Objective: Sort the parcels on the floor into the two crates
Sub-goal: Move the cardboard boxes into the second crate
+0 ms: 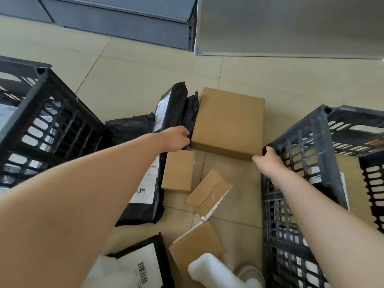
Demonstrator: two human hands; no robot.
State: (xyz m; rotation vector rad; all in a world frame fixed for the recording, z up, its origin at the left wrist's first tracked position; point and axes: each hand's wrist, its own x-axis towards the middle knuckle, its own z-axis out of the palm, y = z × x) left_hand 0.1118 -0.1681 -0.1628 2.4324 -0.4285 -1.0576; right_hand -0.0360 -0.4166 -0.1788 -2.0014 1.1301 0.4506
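Note:
A large brown cardboard box [228, 121] lies on the floor between two black plastic crates. My left hand [176, 140] grips its near left corner, fingers curled under the edge. My right hand [268, 157] grips its near right corner, close against the right crate [301, 204]. The left crate [41, 125] holds labelled parcels. Smaller brown boxes [179, 171] [208, 190] [195, 246] lie nearer to me. Black poly mailers with white labels [172, 109] [145, 196] lie left of the boxes.
A white foam-wrapped parcel [209, 271] and another black mailer [139, 265] lie at the bottom edge. Grey shelving [124, 19] and a grey panel [291, 28] stand at the back. Bare tiled floor [133, 73] stretches beyond the pile.

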